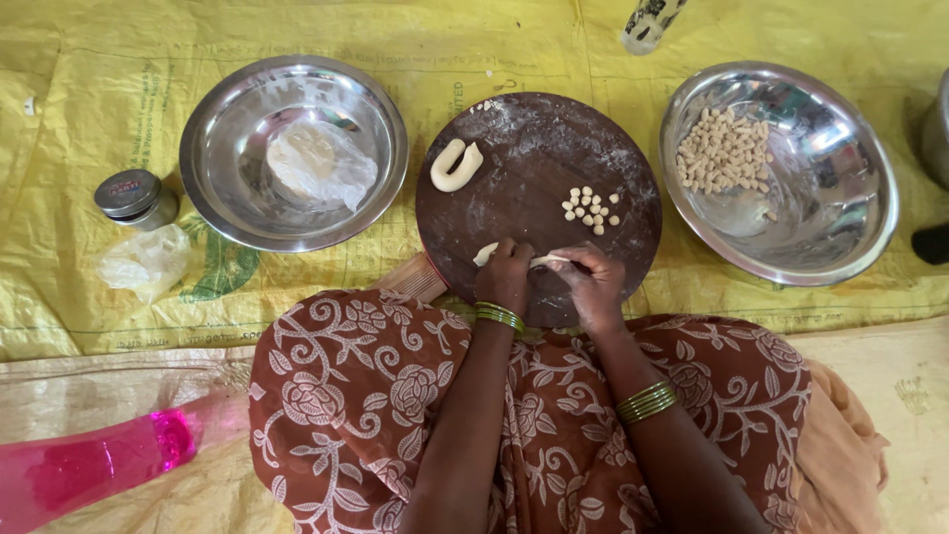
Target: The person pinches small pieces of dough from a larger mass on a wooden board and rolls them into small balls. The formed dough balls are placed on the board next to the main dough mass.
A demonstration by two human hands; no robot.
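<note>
Pinching a dough strip (539,260), left hand (506,275) and right hand (591,282) work between two steel bowls (208,148).

Home floor kitchen, yellow mat (119,89), steel bowls (203,129), dough board (534,148)

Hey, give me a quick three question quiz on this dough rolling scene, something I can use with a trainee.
1. True or false: both hands grip the thin dough rope at the near edge of the round wooden board.
2. Where does the curved dough piece lie? A) in the left steel bowl B) on the board's far left part C) on the yellow mat
3. Fill in: the many small dough pellets are heaped in the ____ steel bowl.

Key
1. True: left hand and right hand both hold it.
2. B
3. right
</note>
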